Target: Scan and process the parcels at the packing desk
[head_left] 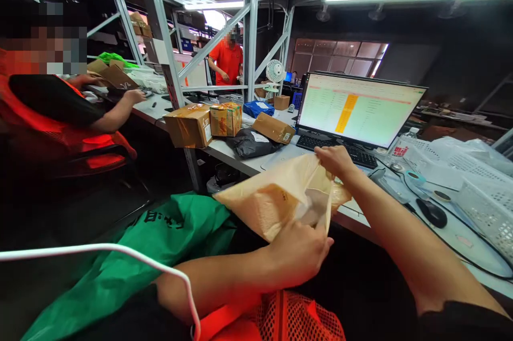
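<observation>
Both my hands grip a tan padded mailer bag (256, 191) at its opening, in front of the desk edge. My left hand (298, 250) is closed on the near rim. My right hand (333, 160) pinches the far rim, near the keyboard (340, 149). Between them the mouth gapes, showing a pale inside; what lies in it I cannot make out. Behind the mailer, a brown paper parcel (273, 128) rests partly on a black plastic parcel (252, 143). Left of these stand a taped cardboard box (188, 126) and a smaller taped box (225, 119).
A monitor (363, 108) stands at the back of the desk. On the right are a scanner (387, 186), a mouse (431, 212) and a white basket (484, 212). A green sack (160, 245) lies at lower left, a white cable (120, 247) before it. Co-workers are beyond the rack post (160, 36).
</observation>
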A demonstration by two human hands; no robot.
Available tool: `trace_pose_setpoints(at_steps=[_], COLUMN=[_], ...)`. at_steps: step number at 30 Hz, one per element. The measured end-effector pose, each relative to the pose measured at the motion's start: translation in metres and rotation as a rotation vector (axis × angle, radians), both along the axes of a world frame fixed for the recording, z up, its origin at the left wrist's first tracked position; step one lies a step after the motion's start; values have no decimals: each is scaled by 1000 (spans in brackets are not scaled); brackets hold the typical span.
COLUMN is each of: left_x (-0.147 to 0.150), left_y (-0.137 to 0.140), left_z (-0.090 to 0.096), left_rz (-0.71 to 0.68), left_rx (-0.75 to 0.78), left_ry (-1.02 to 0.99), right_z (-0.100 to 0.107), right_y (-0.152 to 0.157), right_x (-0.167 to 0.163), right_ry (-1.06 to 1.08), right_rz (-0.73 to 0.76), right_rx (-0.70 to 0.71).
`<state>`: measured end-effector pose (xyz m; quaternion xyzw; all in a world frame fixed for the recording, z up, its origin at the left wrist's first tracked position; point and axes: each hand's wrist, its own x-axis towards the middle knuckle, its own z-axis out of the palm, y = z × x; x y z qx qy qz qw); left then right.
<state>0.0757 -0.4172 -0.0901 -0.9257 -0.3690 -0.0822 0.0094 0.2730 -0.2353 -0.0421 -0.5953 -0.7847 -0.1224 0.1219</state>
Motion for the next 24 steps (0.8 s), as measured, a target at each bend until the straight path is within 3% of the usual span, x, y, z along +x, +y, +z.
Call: trace_pose_setpoints(at_steps=[5, 8, 11, 13, 16, 19, 21, 24], left_x=[-12, -25, -45, -60, -77, -78, -68, -44], left_y=[-30, -46, -51, -44, -21, 11, 32, 53], left_z=[-7, -19, -25, -18, 8, 26, 19, -14], left_rz=[-41, -135, -193, -208, -174, -157, -164, -136], left_rx=[102, 208, 153, 17, -176, -294, -283, -82], left_ry=[38, -89, -217, -225, -212, -267, -291, -228], right_z=[5, 4, 9, 16, 26, 30, 30, 28], right_y=[17, 23, 22, 17, -1, -26, -44, -68], right_x=[26, 34, 30, 22, 11, 2, -6, -22], right_ry=[-29, -39, -21, 35, 187, 372, 519, 684], right_rz=[-135, -203, -200, -166, -46, 71, 97, 87], right_rx=[15, 19, 16, -2, -98, -234, -339, -442])
